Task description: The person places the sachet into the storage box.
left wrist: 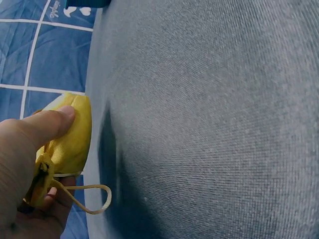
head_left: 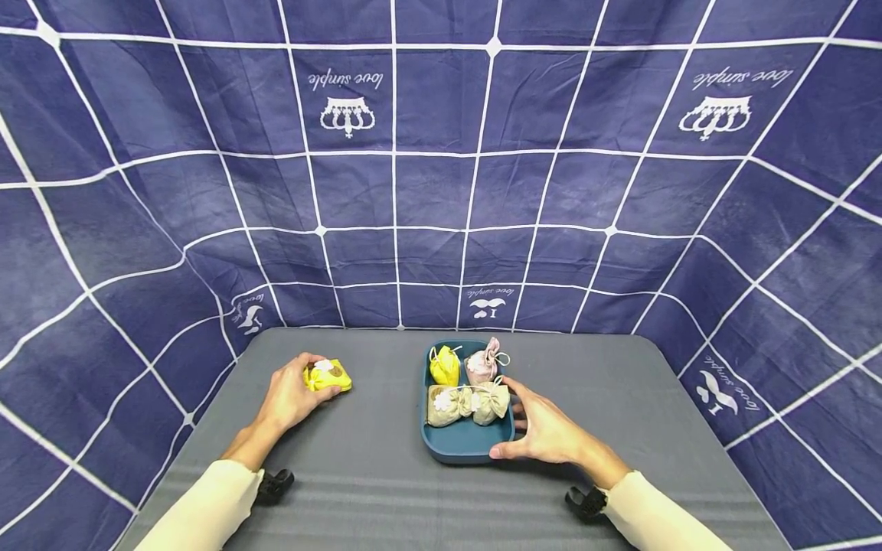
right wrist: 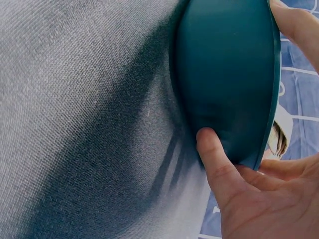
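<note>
At the left of the table, my left hand (head_left: pixel 291 392) pinches a yellow drawstring pouch (head_left: pixel 341 375) with a white flower on it. In the left wrist view the thumb presses the yellow cloth (left wrist: pixel 79 137), and a cord loop dangles below it. My right hand (head_left: pixel 551 432) grips the right side of a blue tray (head_left: pixel 458 444), thumb near its front corner. Inside the tray lie another yellow pouch (head_left: pixel 445 367), a pink pouch (head_left: pixel 481 366) and two beige pouches, one on the left (head_left: pixel 441 417) and one on the right (head_left: pixel 491 404).
A grey cloth-covered table (head_left: pixel 386 490) lies under everything. Behind it and at both sides hangs a blue curtain (head_left: pixel 441 191) with white grid lines. Each wrist wears a black strap, one of them (head_left: pixel 274 487) at the left cuff.
</note>
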Demonstrator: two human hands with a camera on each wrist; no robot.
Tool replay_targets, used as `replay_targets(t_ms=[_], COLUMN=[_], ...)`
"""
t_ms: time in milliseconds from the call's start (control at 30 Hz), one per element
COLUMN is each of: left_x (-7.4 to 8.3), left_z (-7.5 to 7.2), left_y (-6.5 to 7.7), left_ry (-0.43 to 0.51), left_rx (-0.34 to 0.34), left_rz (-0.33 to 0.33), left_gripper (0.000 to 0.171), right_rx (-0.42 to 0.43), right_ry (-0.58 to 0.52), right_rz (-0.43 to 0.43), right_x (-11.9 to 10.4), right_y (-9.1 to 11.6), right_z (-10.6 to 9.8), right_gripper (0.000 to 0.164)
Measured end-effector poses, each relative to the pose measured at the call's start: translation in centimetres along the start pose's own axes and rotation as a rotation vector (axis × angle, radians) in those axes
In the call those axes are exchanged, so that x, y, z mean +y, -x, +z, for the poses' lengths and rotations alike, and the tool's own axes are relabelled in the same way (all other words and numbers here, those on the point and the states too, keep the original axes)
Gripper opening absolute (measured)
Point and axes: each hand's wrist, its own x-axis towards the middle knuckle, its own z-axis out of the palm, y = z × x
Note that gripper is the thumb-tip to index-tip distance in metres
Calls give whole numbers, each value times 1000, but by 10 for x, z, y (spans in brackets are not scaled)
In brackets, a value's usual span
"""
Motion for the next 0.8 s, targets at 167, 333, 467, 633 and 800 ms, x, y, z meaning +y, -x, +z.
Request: replay_targets(t_ms=[167, 333, 467, 633, 800], left_x=[8, 21, 32, 46, 59], left_z=[-2, -5, -4, -5, -8], left_y=[1, 1, 0, -2, -3], left_ry=[13, 43, 75, 83, 82], left_rx=[22, 63, 84, 100, 106], left_rz=[8, 45, 77, 106, 141], left_gripper=[64, 67, 73, 70, 62], right_rx=[-5, -11, -10, -7, -2], right_ry=[-15, -16, -11, -4, -1], right_rz=[3, 1, 5, 2, -1], right_x=[0, 0, 1, 1, 1], right_y=[0, 0, 0, 1, 1], right_z=[1, 1, 1, 0, -1], right_gripper=[138, 137, 137, 137, 136])
